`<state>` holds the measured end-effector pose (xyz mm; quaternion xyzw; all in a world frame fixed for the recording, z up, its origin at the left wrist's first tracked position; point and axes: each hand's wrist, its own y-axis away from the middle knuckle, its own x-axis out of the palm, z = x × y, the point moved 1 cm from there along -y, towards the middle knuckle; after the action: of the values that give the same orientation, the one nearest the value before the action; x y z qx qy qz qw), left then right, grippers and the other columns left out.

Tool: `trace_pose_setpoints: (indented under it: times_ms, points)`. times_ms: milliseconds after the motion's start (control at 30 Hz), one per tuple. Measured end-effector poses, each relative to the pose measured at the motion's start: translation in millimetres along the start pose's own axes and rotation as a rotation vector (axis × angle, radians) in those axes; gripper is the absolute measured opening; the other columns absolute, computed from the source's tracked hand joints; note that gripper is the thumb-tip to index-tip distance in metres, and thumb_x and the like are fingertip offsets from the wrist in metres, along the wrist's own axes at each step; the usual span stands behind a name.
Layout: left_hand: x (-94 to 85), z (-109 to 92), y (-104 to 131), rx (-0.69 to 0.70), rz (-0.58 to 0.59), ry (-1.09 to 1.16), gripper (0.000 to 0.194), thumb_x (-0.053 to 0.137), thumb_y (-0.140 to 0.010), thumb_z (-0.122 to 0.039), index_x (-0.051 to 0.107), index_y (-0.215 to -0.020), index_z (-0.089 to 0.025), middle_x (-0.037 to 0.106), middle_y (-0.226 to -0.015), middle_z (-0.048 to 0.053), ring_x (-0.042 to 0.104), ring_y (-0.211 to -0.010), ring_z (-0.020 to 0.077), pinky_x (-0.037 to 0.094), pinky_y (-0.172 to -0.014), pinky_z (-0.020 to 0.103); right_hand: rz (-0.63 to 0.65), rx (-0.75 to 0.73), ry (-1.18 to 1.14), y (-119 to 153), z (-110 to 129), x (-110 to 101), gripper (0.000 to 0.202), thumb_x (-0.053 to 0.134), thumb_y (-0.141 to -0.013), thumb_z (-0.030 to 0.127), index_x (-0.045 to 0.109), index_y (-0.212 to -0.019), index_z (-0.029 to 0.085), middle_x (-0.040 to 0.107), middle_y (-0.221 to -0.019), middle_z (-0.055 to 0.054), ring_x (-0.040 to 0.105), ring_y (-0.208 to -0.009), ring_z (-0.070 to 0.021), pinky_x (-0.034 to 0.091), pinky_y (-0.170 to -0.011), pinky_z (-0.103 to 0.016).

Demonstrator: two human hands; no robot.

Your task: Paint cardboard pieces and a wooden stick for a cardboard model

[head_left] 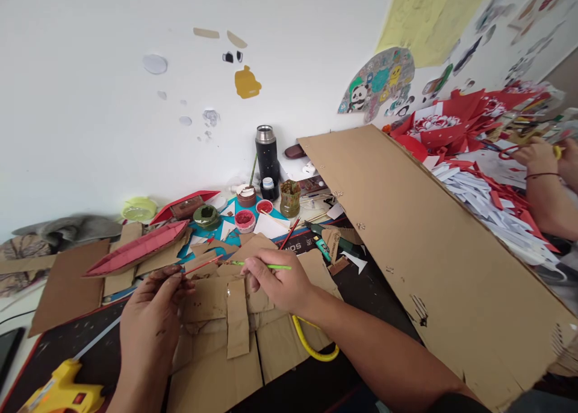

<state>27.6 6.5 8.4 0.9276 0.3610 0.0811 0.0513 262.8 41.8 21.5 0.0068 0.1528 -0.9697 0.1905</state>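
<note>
My left hand pinches a thin red stick that points right. My right hand grips a green paintbrush, its tip close to the stick's far end; I cannot tell whether they touch. Below both hands lie flat pieces of cardboard, some overlapping. Beyond them stand open paint pots: a dark green one, a pinkish-red one and a smaller red one. Near them is a jar of murky liquid. A pink boat-shaped piece rests on cardboard to the left.
A yellow glue gun lies front left. One large cardboard sheet slants across the right side. Past it, a co-worker's hand is near white paper strips. A black flask stands by the wall.
</note>
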Motion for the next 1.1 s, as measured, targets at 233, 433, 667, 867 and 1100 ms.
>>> trace_pose_setpoints:
  times_ms: [233, 433, 667, 867, 1100]
  points:
    - [-0.3, 1.5, 3.4, 0.008, 0.018, -0.057, 0.032, 0.093, -0.066, -0.033, 0.078, -0.090, -0.019, 0.074, -0.083, -0.001, 0.069, -0.070, 0.0142, 0.059, -0.063, 0.023, 0.026, -0.049, 0.000, 0.4, -0.4, 1.5, 0.042, 0.058, -0.114, 0.050, 0.077, -0.093, 0.019, 0.072, -0.070, -0.002, 0.069, -0.061, -0.0144, 0.052, -0.060, -0.024]
    - [-2.1, 4.2, 1.9, 0.025, 0.026, -0.062, 0.030, 0.094, -0.068, -0.034, 0.078, -0.090, -0.020, 0.074, -0.083, -0.001, 0.069, -0.070, 0.0144, 0.058, -0.064, 0.024, 0.007, 0.008, -0.011, 0.2, -0.5, 0.5, 0.049, 0.055, -0.115, 0.058, 0.077, -0.094, 0.020, 0.073, -0.070, -0.002, 0.070, -0.061, -0.0152, 0.054, -0.061, -0.025]
    - [-2.1, 3.7, 2.9, 0.043, 0.035, -0.076, 0.029, 0.093, -0.070, -0.036, 0.078, -0.091, -0.021, 0.075, -0.083, -0.001, 0.070, -0.070, 0.0154, 0.059, -0.064, 0.025, -0.018, 0.013, 0.017, -0.9, -1.9, 0.0, 0.048, 0.056, -0.115, 0.057, 0.078, -0.094, 0.020, 0.073, -0.070, -0.002, 0.070, -0.061, -0.0157, 0.054, -0.059, -0.026]
    - [-3.6, 4.2, 2.8, 0.047, 0.038, -0.127, 0.030, 0.093, -0.071, -0.038, 0.079, -0.091, -0.021, 0.075, -0.081, -0.001, 0.071, -0.069, 0.0168, 0.059, -0.063, 0.027, 0.019, -0.012, 0.005, 0.0, -1.3, 0.6, 0.048, 0.056, -0.114, 0.058, 0.078, -0.094, 0.020, 0.074, -0.071, -0.003, 0.071, -0.062, -0.0154, 0.055, -0.061, -0.026]
    - [-3.3, 3.6, 4.2, 0.055, 0.030, -0.141, 0.032, 0.093, -0.071, -0.039, 0.080, -0.093, -0.021, 0.076, -0.082, 0.000, 0.071, -0.070, 0.0168, 0.059, -0.065, 0.027, -0.055, 0.026, -0.024, -1.9, -3.7, -1.9, 0.050, 0.055, -0.115, 0.059, 0.077, -0.093, 0.020, 0.071, -0.068, -0.002, 0.070, -0.060, -0.0154, 0.055, -0.061, -0.026]
